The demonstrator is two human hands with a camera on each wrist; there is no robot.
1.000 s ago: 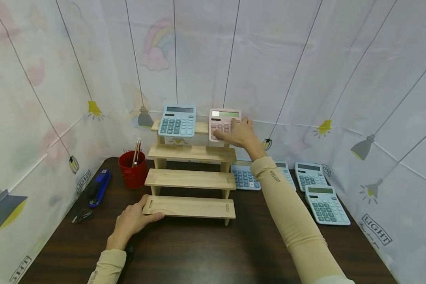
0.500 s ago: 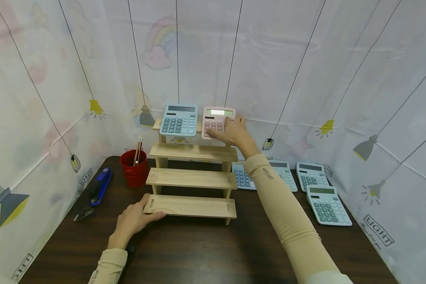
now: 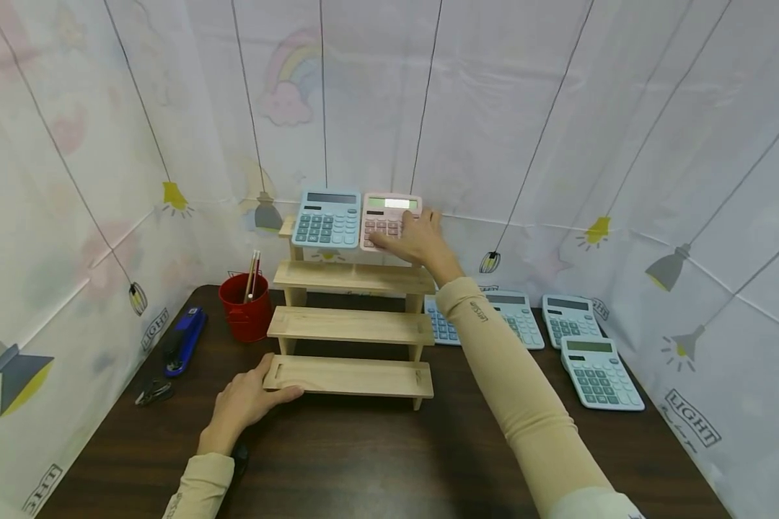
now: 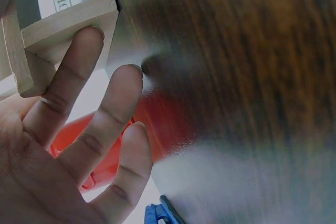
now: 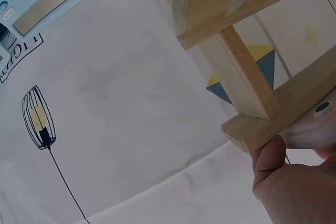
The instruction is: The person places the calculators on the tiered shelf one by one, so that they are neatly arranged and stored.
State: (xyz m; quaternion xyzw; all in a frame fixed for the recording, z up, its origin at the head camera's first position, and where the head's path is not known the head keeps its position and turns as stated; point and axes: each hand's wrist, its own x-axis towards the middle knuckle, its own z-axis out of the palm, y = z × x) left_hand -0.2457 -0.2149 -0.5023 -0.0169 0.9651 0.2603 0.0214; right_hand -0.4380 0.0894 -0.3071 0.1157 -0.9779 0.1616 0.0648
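The top shelf [image 3: 298, 229] of the stepped wooden rack was filled by a blue calculator [image 3: 327, 218] and a pink calculator [image 3: 386, 219] set just beside each other, with the curtain [image 3: 376, 101] close behind at 12 o'clock. The three lower steps [image 3: 350, 326] lay bare. At 9 o'clock a red cup [image 3: 243, 311] crowded the rack; at 3 o'clock more calculators [image 3: 599, 373] covered the counter [image 3: 376, 461], whose near strip was open.

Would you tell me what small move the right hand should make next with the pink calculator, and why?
Probably let go: the pink calculator sits on the top shelf touching the blue calculator, the right hand lying on its keys, while the left hand steadies the bottom shelf.
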